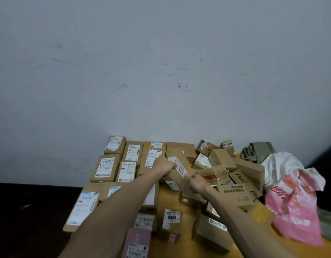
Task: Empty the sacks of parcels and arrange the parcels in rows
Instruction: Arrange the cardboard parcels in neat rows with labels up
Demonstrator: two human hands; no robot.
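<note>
Parcels are lying all over the yellow desk (187,246). The held parcel (176,171), a long brown box with a white label printed in red, is being held over the others near the middle of the spread. The left hand (163,165) is holding its grip round the far left side of this box, with the fingers curled over the edge. The right hand (197,183) is gripping the near right end, with the fingers wrapped about the cardboard. Both bare forearms are stretching in from the lower edge of the view.

To the left of the held parcel, the arranged rows (126,171) are sitting flat with white shipping labels facing up. Their edges are touching or lying just beside one another, and the farthest ones are lying against the wall (161,71). To its right, a loose heap (222,161) of brown boxes is lying tilted and overlapping, among them a box marked P&G (241,180). Nearer the person, a parcel labelled 8009 (171,218) and a pink parcel (136,241) are lying on the desk, with further boxes beside them.

At the desk's right side, a pink and white sack (291,200) is sitting crumpled just beside the heap. A green sack (257,151) is lying bunched behind it by the wall. The wall is grey-white and showing dark scuff marks.
</note>
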